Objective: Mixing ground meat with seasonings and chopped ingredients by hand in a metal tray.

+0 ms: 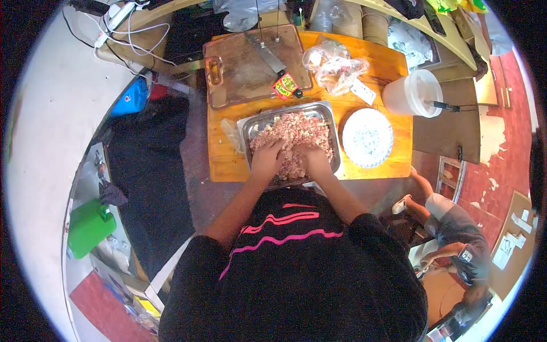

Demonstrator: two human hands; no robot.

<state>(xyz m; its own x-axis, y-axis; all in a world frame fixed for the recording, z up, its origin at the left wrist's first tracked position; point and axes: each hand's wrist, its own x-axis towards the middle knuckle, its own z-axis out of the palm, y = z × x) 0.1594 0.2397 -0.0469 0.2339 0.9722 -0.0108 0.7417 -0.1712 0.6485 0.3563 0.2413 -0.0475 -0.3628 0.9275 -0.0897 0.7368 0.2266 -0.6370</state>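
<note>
A rectangular stainless steel tray (336,141) sits near the front edge of the table, filled with a heap of pink minced meat (301,124) flecked with paler bits. My left hand (267,160) presses into the heap on its left side, its fingertips sunk in the meat. On the right side, my right hand (314,160) is also in the meat, with its fingers mostly hidden. Whether either hand closes around any meat is not visible. A white plate with a blue pattern (367,137) lies just right of the tray.
Behind the tray, a cutting board (235,77) bears a broad-bladed knife (271,57) and a red-yellow packet (285,86). Plastic bags (337,70) and a translucent tub (401,96) with a dark handle stand on the wooden table (307,34). Another person (457,231) sits at right.
</note>
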